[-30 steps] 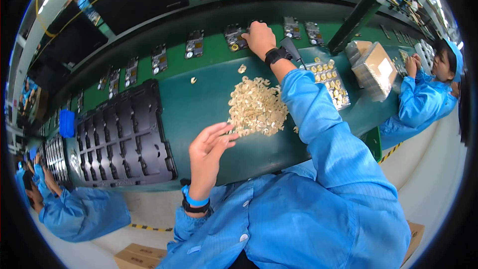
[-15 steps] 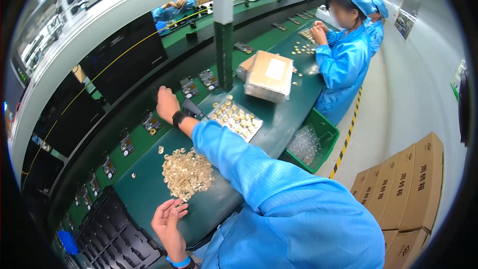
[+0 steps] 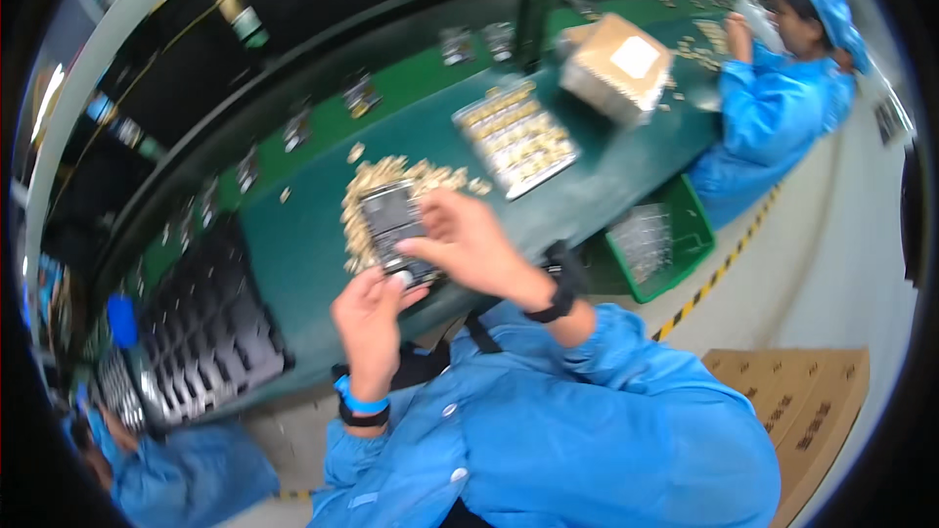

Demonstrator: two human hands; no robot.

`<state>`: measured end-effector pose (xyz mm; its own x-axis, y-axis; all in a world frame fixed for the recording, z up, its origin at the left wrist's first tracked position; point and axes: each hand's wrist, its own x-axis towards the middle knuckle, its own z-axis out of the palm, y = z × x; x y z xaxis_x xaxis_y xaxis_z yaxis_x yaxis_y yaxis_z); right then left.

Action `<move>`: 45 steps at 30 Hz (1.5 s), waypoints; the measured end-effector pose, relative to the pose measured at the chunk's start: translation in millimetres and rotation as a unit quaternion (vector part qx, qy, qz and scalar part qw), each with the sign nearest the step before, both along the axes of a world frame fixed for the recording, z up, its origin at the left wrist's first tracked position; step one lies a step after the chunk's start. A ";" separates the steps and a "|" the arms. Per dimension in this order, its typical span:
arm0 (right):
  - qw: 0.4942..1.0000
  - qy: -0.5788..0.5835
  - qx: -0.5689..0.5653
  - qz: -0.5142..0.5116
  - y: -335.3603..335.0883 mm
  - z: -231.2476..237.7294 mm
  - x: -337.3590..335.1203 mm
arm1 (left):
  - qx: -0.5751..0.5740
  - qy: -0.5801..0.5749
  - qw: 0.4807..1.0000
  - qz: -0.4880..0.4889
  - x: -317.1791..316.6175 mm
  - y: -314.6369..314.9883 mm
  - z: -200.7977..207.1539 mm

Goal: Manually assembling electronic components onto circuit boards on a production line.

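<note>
A dark rectangular circuit board (image 3: 393,220) is held up over a pile of small beige-gold pieces (image 3: 357,181) on the green bench. My right hand (image 3: 474,242) grips the board's right side, thumb across its face. At its lower end my left hand (image 3: 368,321) has its fingers closed against the edge, beside a pale round spot. Whether the left fingers also pinch a small piece is too blurred to tell. Beyond my right hand lies a clear tray (image 3: 526,179) with rows of round gold pieces.
Similar boards (image 3: 361,95) line the green strip behind the bench. A cardboard box (image 3: 618,64) stands beyond the tray. Black slotted trays (image 3: 210,318) lie at left, a green bin (image 3: 696,259) at right below the bench. Co-workers in blue (image 3: 782,88) are at far right and lower left.
My right hand has come back from the far strip and now holds a circuit board over the pile. My left hand has joined it there. The view has turned.
</note>
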<state>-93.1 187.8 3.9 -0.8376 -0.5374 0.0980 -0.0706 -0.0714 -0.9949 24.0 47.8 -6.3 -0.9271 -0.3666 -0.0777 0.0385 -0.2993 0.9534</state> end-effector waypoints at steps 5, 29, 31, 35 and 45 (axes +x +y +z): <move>0.984 0.093 0.101 -0.114 81.5 -5.0 -13.1 | 0.015 -0.007 0.999 0.033 51.3 12.4 -8.2; 0.772 0.556 0.300 -0.063 111.6 -65.4 -153.5 | -0.197 0.062 0.971 0.119 127.6 28.4 -31.5; 0.778 0.563 0.265 -0.087 104.0 -53.5 -144.0 | -0.270 0.070 0.949 0.145 126.0 31.1 -21.7; 0.948 0.253 0.160 -0.103 82.1 -14.5 -40.3 | -0.300 0.108 0.941 0.113 99.5 23.7 -15.1; 0.989 -0.089 -0.097 0.066 5.1 -8.8 67.2 | -0.191 0.109 0.966 0.136 44.4 16.7 -17.7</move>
